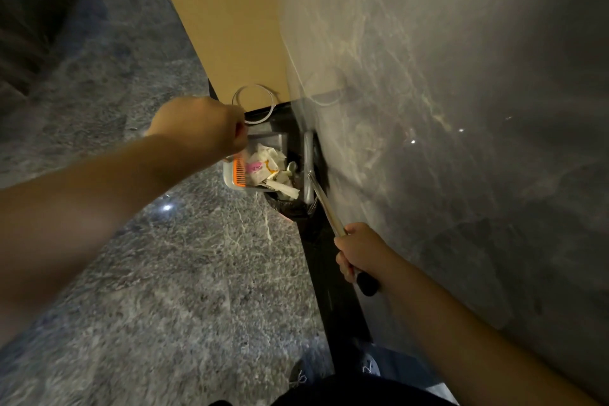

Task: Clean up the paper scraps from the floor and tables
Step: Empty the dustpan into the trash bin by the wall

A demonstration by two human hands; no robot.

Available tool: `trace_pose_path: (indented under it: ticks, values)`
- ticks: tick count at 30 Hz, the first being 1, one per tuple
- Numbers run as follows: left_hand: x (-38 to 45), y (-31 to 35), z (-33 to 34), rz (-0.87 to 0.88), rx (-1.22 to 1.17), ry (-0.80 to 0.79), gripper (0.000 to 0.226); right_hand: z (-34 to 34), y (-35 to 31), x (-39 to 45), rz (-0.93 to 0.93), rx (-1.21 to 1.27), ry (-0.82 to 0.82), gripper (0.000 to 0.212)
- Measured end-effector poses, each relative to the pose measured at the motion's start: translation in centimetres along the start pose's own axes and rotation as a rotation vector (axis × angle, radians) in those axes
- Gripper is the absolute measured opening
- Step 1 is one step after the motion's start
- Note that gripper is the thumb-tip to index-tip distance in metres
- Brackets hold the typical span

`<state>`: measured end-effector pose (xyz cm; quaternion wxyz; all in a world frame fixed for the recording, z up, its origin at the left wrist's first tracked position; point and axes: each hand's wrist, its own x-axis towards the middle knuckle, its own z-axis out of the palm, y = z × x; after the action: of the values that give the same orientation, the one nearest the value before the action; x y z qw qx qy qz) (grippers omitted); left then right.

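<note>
Your left hand grips the dustpan, your right hand clamps the broom handle, and the paper scraps (light, likely to flutter) sit inside the dustpan above the black bin.

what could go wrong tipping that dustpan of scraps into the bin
The dustpan, held by the left hand, sits only partly over the small black-lined bin, so paper scraps may slide past the rim onto the floor. The broom, held by the right hand, crowds the bin against the wall and could knock it.
</note>
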<state>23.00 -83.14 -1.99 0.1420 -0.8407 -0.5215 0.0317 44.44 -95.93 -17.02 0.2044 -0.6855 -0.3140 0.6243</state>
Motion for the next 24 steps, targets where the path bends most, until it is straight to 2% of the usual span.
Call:
trace_pose_path:
  ticks: [2, 7, 11, 14, 19, 24]
  values:
    - [-0.2, -0.8, 0.1, 0.003, 0.001, 0.015, 0.028, -0.1, -0.1, -0.1, 0.028, 0.068, -0.051, 0.025]
    - [-0.8, -0.9, 0.1, 0.008, -0.005, 0.063, 0.03, 0.0, -0.2, -0.2, 0.043, 0.141, -0.026, 0.016]
    - [-1.6, -0.2, 0.5, 0.064, -0.023, 0.011, 0.032, 0.2, -0.4, -0.5, 0.042, 0.117, -0.026, 0.011]
    - [-1.2, -0.3, 0.4, 0.009, -0.032, 0.026, 0.031, 0.1, -0.3, -0.5, 0.072, 0.161, 0.0, 0.02]
    - [-0.9, 1.0, 0.7, 0.001, -0.002, 0.037, 0.033, 0.2, -0.4, -0.1, 0.112, 0.215, 0.009, 0.013]
    - [-0.3, -0.5, 0.3, 0.026, 0.016, 0.031, 0.033, 0.0, -0.5, 0.2, 0.093, 0.197, 0.015, 0.014]
